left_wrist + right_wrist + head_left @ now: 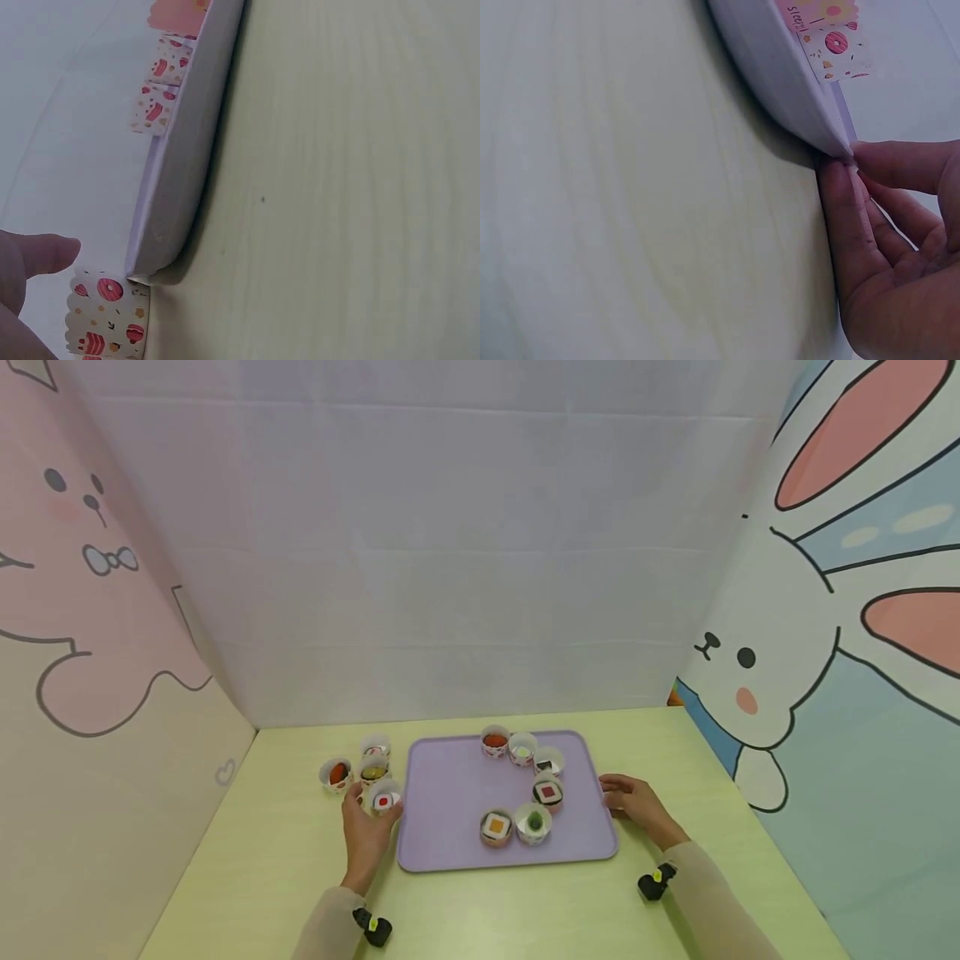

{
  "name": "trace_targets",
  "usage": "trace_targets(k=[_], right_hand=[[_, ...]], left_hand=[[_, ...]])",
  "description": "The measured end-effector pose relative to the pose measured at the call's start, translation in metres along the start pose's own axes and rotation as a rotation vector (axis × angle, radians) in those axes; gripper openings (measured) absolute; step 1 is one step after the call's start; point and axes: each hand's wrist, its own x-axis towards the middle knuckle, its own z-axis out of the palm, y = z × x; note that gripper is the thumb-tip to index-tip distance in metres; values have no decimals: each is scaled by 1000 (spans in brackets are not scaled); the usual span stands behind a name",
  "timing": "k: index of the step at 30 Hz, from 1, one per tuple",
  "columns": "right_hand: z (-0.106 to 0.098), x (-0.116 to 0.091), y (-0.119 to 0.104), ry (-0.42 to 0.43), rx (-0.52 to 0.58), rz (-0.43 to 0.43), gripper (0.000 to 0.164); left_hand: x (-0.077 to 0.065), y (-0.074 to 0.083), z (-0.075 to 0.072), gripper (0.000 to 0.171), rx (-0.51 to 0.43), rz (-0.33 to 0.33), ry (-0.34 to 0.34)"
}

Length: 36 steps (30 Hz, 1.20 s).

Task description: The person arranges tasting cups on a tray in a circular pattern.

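Observation:
A lilac tray (450,802) lies on the table with several paper baking cups on it, each holding a small food-like piece. My right hand (633,802) pinches the tray's right rim between thumb and fingers, as the right wrist view shows at the rim (844,127). At the tray's left edge stands a printed paper cup (385,797) with a white piece with a red centre. My left hand (367,839) is spread about this cup, fingers on its left and thumb on its right. In the left wrist view the thumb (49,253) shows just above the cup (109,311).
Left of the tray stand more filled cups: one with an orange-red piece (337,774), one with a yellowish piece (373,770) and another behind (376,747). The tray's cups curve along its right half. A white backdrop (465,568) and printed side panels border the table (480,918).

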Motion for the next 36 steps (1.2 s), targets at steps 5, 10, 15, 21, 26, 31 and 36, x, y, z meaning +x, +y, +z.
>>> trace_targets(k=[5,10,15,21,26,31,36], right_hand=[[0,1,1,-1,-3,-4,49],[0,0,1,8,-2,-7,47],[0,-1,0,5,-10,-6,48],[0,-2,-1,-5,-2,-7,48],[0,-4,-4,-8,1,-10,47],[-1,1,1,7,-2,-11,47],[0,2,4,9,-8,-25,48]], left_hand=[[3,-3,4,80,3,7,19],[4,-2,7,74,0,3,22],[5,-5,11,71,2,-27,15],[8,-7,14,69,26,-33,10],[9,-6,13,71,56,-40,0],[9,-4,12,69,96,-44,8],[7,-5,11,66,108,-38,26]])
